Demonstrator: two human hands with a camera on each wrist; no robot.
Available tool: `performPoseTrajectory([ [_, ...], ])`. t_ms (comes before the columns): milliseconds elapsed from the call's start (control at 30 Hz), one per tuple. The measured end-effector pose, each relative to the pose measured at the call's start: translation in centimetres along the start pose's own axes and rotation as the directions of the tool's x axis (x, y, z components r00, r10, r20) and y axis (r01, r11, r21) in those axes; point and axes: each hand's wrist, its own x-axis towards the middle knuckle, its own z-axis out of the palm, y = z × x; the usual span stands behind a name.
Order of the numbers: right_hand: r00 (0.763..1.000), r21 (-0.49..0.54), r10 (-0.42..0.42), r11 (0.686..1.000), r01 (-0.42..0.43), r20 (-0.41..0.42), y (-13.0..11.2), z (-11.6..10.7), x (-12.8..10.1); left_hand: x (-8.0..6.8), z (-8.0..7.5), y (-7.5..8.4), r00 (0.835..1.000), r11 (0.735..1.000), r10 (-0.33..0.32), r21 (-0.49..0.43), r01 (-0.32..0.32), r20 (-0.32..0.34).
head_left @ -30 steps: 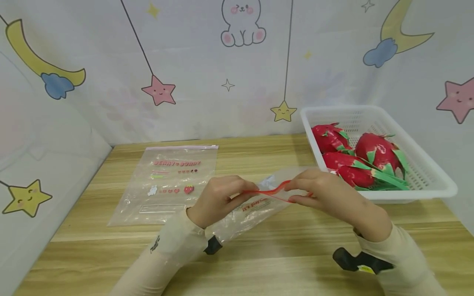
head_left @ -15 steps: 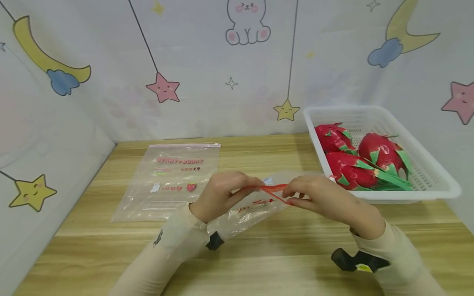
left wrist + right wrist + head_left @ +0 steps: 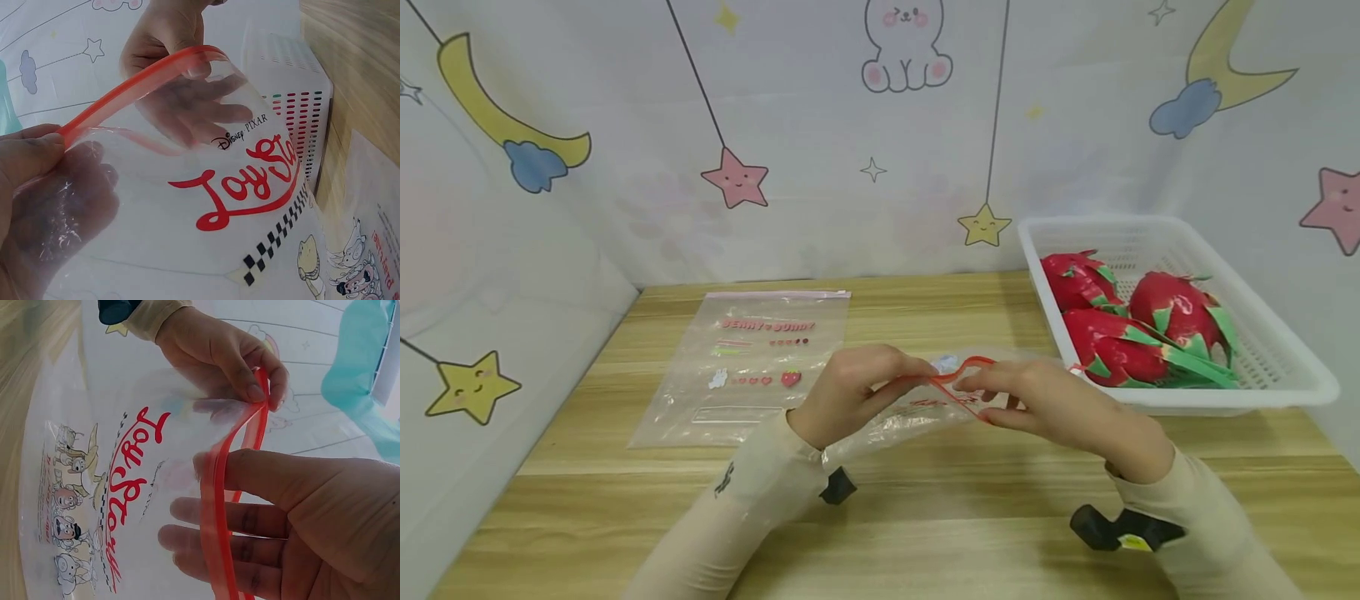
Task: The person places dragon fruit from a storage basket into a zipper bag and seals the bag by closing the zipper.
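A clear plastic zip bag [image 3: 231, 181] with a red zip strip and red "Toy Story" lettering hangs between the hands above the table. My left hand [image 3: 857, 387] pinches one end of the strip between thumb and fingers, seen also in the right wrist view. At the parted mouth, my right hand [image 3: 1045, 404] has its thumb at the near lip and its fingers toward the far lip. In the right wrist view those fingers [image 3: 256, 519] lie fairly straight, their tips showing through the film.
A second clear zip bag [image 3: 752, 400] with pink print lies flat at the left of the wooden table [image 3: 940, 542]. At the right, a white plastic basket [image 3: 1292, 392] holds several red dragon fruits [image 3: 1180, 308]. A patterned cloth wall stands behind.
The red lips of the bag have parted more near the right hand, whose fingers have shifted slightly left. The left hand keeps its pinch. The head view has shifted slightly.
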Motion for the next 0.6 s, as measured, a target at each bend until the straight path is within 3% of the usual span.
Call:
performPoseTrajectory([
  [200, 1.000, -0.062, 0.022, 0.998, -0.022, -0.013, -0.30, -0.21, 0.00, -0.04, -0.07, 0.06, 1.000, 1.000, 0.016, -0.010, -0.016, -0.008],
  [600, 0.996, -0.101, -0.068, 0.993, 0.061, -0.066, -0.10, -0.60, 0.14, 0.26, -0.26, 0.27, 0.997, 0.998, 0.065, -0.011, -0.066, -0.034],
])
